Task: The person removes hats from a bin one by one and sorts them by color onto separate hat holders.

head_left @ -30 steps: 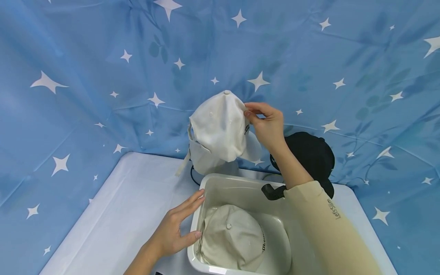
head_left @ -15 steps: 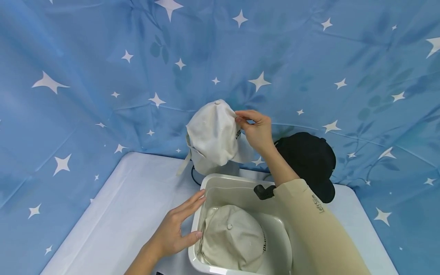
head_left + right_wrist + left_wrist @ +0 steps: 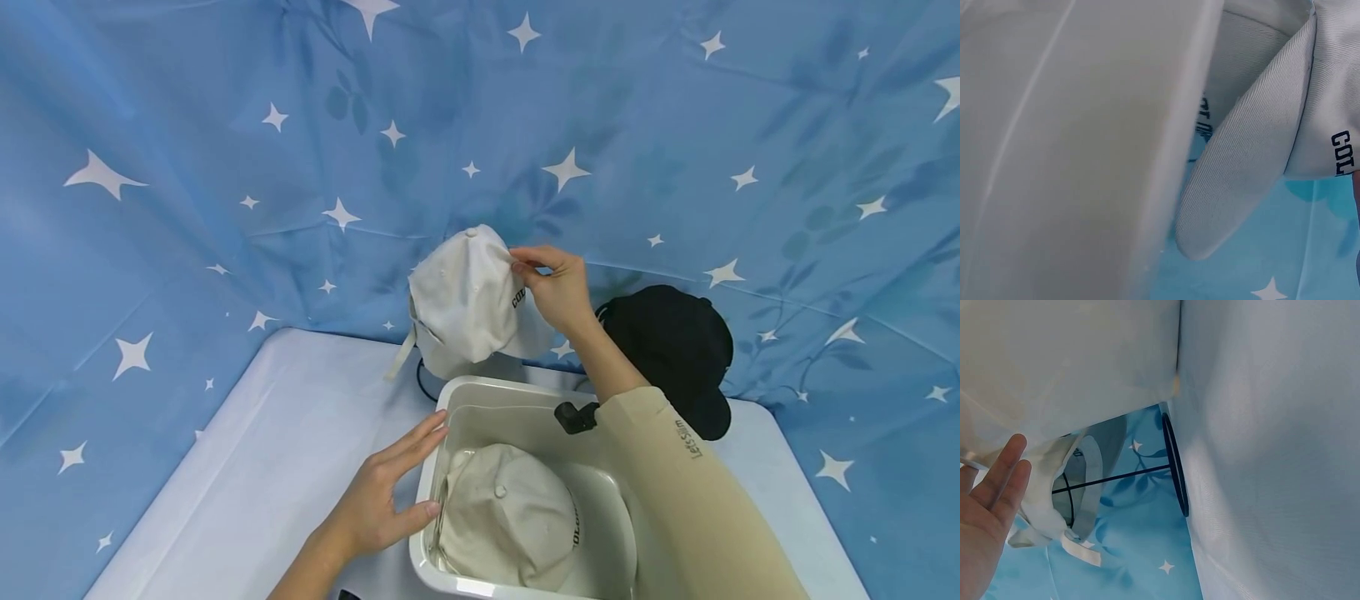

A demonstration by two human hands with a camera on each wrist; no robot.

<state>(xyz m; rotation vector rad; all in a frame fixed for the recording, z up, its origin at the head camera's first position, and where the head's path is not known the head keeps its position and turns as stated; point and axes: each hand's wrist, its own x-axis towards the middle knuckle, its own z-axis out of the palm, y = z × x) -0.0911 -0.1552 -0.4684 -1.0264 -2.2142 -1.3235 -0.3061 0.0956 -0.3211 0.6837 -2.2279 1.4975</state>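
My right hand (image 3: 558, 287) pinches the front of a white baseball cap (image 3: 468, 292) between thumb and fingertips. The cap has dark lettering, also visible in the right wrist view beside its brim (image 3: 1241, 150). More pale cap fabric (image 3: 442, 354) shows just below it. In the left wrist view, the thin rod of a black wire stand (image 3: 1116, 478) runs into the pale cap's opening (image 3: 1075, 487). My left hand (image 3: 382, 492) lies with fingers spread at the left rim of a cream plastic basin (image 3: 427, 533). Inside the basin sits another beige cap (image 3: 506, 517), crown up.
A black cap (image 3: 667, 358) is at the back right, behind my right forearm. The white table (image 3: 300, 417) ends close to a blue star-printed curtain (image 3: 225, 167) at the back and sides. The stand's round black base (image 3: 1175, 465) rests behind the basin.
My right hand has moved the white cap down and slightly left, mostly in the first half second. The left hand has stayed at the basin's rim.
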